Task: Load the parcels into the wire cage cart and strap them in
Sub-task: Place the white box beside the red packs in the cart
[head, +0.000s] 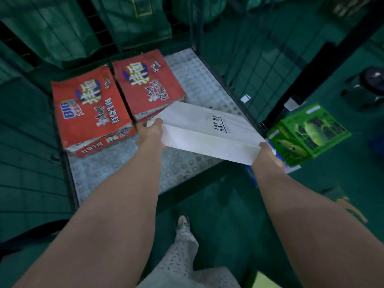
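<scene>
We are holding the white box (207,129) between both grips: the left grip (150,133) is clamping its near-left corner, the right grip (268,155) its near-right corner. It is hovering, tilted, over the cart floor (182,169), just right of two red boxes (91,109).

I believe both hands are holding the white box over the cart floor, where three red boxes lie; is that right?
The head view shows two red boxes, not three, on the cart floor. Left hand and right hand do hold the white box over it.
</scene>
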Tool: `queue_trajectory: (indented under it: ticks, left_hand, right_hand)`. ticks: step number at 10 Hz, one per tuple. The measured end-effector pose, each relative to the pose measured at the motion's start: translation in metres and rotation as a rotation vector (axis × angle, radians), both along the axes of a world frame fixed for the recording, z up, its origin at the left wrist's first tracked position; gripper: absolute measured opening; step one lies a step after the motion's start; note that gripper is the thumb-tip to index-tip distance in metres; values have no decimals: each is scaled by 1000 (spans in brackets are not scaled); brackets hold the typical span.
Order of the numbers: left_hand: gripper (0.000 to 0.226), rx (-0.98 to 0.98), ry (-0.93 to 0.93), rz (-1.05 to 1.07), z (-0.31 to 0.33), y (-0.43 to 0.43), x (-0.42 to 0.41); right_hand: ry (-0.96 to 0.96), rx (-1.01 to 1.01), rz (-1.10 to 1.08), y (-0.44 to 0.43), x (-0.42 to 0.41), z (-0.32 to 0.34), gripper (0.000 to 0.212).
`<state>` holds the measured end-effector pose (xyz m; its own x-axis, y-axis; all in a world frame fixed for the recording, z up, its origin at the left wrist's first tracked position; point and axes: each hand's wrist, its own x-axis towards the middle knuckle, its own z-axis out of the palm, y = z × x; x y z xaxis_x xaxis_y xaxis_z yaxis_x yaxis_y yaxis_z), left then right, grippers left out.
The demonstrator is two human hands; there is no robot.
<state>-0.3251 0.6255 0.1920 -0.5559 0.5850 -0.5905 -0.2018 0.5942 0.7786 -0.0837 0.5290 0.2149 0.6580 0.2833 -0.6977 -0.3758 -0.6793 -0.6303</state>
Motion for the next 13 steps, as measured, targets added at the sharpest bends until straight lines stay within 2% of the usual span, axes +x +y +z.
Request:
queue_trajectory:
  ticks: [1,2,4,5,6,7,9,11,12,13]
  left_hand:
    - [54,104,-45,15,-2,25,2]
    - [31,208,-96,28,-2,56,4]
    - [33,201,-138,143,-14,106,19]
    - [32,269,-146,186,-29,130,37]
    - [32,286,-44,204,-56,152,56]
    - [28,298,-41,237,-83,171,79]
    - [34,328,-133,267,-137,203,115]
    - [35,419,-66,262,-200,242,115]
    - [39,473,-120,288,-235,255,113]
    - [21,606,-356,335,-269,267,110]
  right_hand:
    - [256,147,-220,47,-3,-32,49]
    - [442,173,-179,89,-16,-26,56]
    - [420,236,-61,184,-3,-33,50]
    - [418,186,-4,220,12,-55,56]
    - [465,168,-17,246,25,-88,54]
    - [524,215,-67,269,43,-124,52]
    - [695,250,118,313,24,-173,56]
    - [692,409,60,360,-9,-245,76]
    - [665,490,94,383,-12,-272,62]
    - [708,563,111,404,-12,-288,48]
